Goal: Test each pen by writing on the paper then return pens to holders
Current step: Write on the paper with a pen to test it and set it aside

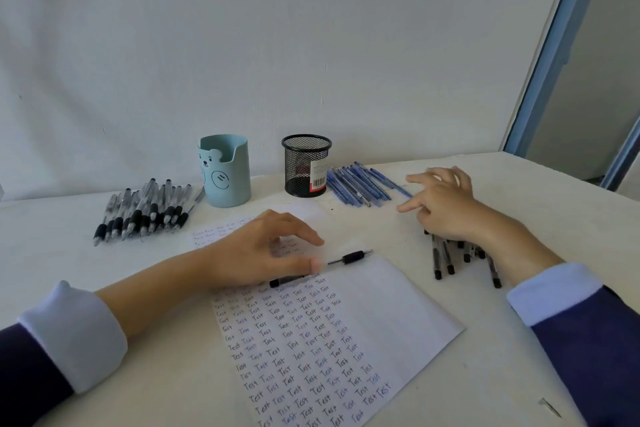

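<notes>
Left hand hovered low over the paper, fingers loosely spread, gripping nothing. Motion blur hid whether the thumb touched the black pen. That pen lay just under and right of the thumb, long axis diagonal, gripped end pointing away to the right. The left hand was much nearer it. Right hand was splayed, empty. Blue pens, roughly nine, lay beyond its fingertips, and dark pens, five or more, under its wrist. A clear-pen heap, about a dozen, sat beyond-left of the left hand. Two holders stood beyond it: bear cup and mesh cup.
</notes>
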A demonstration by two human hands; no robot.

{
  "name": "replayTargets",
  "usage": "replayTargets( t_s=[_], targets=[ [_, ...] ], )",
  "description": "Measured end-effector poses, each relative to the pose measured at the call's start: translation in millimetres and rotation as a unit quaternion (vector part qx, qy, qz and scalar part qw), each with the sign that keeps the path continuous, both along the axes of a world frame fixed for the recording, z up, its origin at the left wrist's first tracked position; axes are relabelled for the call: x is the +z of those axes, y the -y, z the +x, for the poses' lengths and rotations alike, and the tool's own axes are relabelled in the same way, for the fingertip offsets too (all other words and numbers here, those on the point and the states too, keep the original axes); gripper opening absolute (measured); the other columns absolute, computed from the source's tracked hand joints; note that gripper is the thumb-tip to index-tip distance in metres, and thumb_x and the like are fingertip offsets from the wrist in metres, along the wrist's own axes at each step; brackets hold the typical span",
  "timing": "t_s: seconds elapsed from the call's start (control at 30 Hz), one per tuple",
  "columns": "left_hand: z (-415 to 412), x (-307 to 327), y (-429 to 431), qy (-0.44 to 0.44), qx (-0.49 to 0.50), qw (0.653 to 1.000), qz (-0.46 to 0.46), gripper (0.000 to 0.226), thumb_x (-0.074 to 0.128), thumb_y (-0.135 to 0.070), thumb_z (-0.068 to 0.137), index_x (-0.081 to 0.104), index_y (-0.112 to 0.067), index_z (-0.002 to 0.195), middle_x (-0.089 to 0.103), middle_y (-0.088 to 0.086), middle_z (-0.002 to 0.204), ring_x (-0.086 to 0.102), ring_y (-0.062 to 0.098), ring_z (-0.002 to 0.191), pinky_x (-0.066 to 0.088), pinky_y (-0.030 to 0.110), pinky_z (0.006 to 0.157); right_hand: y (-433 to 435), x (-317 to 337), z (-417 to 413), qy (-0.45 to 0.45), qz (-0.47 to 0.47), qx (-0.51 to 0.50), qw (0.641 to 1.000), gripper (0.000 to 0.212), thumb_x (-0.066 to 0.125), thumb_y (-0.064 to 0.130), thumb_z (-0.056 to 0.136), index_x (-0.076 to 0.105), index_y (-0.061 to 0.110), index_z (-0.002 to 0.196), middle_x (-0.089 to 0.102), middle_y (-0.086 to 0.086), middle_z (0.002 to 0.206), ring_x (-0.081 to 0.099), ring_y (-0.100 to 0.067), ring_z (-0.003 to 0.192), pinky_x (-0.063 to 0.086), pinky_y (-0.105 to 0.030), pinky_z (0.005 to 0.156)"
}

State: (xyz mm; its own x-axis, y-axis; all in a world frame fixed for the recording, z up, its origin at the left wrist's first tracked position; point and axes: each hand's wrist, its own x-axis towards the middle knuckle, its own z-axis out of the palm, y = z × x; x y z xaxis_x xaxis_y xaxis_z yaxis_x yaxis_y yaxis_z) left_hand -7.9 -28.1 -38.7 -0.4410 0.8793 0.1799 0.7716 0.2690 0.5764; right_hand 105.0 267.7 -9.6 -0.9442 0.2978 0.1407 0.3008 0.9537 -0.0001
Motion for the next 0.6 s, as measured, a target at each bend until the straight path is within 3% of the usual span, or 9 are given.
replayTargets(
  t_s=[0.2, 0.3, 0.37, 0.43, 0.5, 0.53, 0.6],
  targets=[
    [17, -1, -9, -0.035, -0.03, 0.998, -0.031, 0.046, 0.067, -0.064, 0.074, 0.062, -0.046, 0.116, 0.052, -0.031, 0.123, 0.035, -0.009, 0.125, 0.028, 0.011, 0.102, 2, 8, 14, 0.098, 0.034, -0.048, 0.994, 0.031, 0.048, 0.032, 0.099, 0.061, 0.052, 0.119, 0.013, 0.009, 0.162, -0.007, -0.021, 0.149, -0.021, -0.05, 0.114],
    [15, -3, -9, -0.05, -0.009, 0.999, -0.011, 0.033, 0.069, -0.056, 0.078, 0.068, -0.042, 0.107, 0.054, -0.029, 0.121, 0.039, -0.009, 0.12, 0.031, 0.008, 0.096, 7, 6, 11, 0.069, 0.049, -0.021, 0.996, 0.021, 0.053, 0.043, 0.097, 0.063, 0.053, 0.113, 0.02, 0.008, 0.16, -0.004, -0.022, 0.149, -0.02, -0.051, 0.113],
    [13, -3, -9, -0.046, 0.015, 0.999, 0.017, 0.018, 0.073, -0.046, 0.081, 0.073, -0.037, 0.097, 0.058, -0.026, 0.117, 0.046, -0.007, 0.114, 0.039, 0.013, 0.093, 14, -1, 3, 0.0, 0.067, 0.041, 0.997, 0.021, 0.052, 0.05, 0.095, 0.065, 0.05, 0.111, 0.028, 0.009, 0.157, 0.005, -0.021, 0.148, -0.016, -0.049, 0.115],
    [11, -1, -9, -0.043, 0.034, 0.997, 0.054, 0.009, 0.074, -0.034, 0.083, 0.074, -0.034, 0.092, 0.062, -0.022, 0.111, 0.054, -0.003, 0.108, 0.045, 0.016, 0.089, 24, -10, -7, -0.101, 0.034, 0.135, 0.985, 0.034, 0.044, 0.053, 0.095, 0.067, 0.037, 0.115, 0.045, 0.006, 0.148, 0.027, -0.022, 0.143, 0.0, -0.047, 0.117],
    [5, 4, -5, -0.015, 0.06, 0.993, 0.101, 0.008, 0.074, -0.03, 0.083, 0.073, -0.032, 0.091, 0.067, -0.014, 0.103, 0.062, 0.002, 0.099, 0.049, 0.017, 0.086, 38, -14, -13, -0.193, -0.058, 0.226, 0.953, 0.044, 0.035, 0.05, 0.097, 0.065, 0.024, 0.115, 0.067, -0.003, 0.12, 0.058, -0.026, 0.112, 0.028, -0.043, 0.109],
    [1, 9, -1, 0.021, 0.077, 0.988, 0.129, 0.01, 0.075, -0.031, 0.081, 0.072, -0.03, 0.091, 0.069, -0.008, 0.098, 0.065, 0.007, 0.092, 0.052, 0.021, 0.084, 45, -13, -13, -0.229, -0.112, 0.26, 0.931, 0.04, 0.033, 0.047, 0.099, 0.061, 0.024, 0.116, 0.07, -0.004, 0.104, 0.062, -0.027, 0.092, 0.041, -0.041, 0.099],
    [-11, 20, 8, 0.116, 0.114, 0.968, 0.188, 0.02, 0.075, -0.035, 0.073, 0.071, -0.026, 0.091, 0.072, 0.0, 0.09, 0.068, 0.017, 0.083, 0.055, 0.029, 0.082, 59, -12, -11, -0.254, -0.234, 0.296, 0.891, 0.027, 0.035, 0.039, 0.104, 0.054, 0.035, 0.123, 0.069, 0.004, 0.094, 0.06, -0.026, 0.074, 0.05, -0.03, 0.079]
  ],
)
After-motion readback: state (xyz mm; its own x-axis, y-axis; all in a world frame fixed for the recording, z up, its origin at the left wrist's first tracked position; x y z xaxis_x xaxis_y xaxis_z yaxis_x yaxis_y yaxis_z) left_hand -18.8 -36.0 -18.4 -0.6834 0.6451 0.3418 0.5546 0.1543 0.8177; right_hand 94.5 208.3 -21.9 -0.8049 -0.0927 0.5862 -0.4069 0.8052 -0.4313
